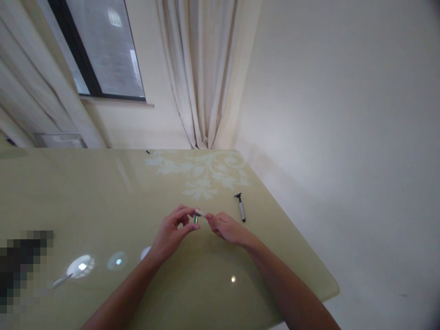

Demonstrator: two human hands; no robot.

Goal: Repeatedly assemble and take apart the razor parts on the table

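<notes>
Your left hand (173,229) is nearly closed at the tips: thumb and forefinger span a small, shiny green-and-gold rectangular piece (195,220), gripping it by opposite ends, apparently to keep its long side exposed. Your right hand (225,227), at three o'clock from it, is closed around a slim, pale, straight stick (200,212), whose far end points to nine o'clock and meets the top of the piece. The short length left showing probably gives you fine control. Whether the two are joined or merely touching, you cannot tell from here.

Both things are held above the glossy, pale yellow-green bench (92,192), likely so your fingers can work round them. A black-and-silver razor (242,211) lies near your right hand, at about two o'clock, close enough to look at. At eight o'clock, well apart, lies a thin whitish rod (63,281), its purpose unclear.
</notes>
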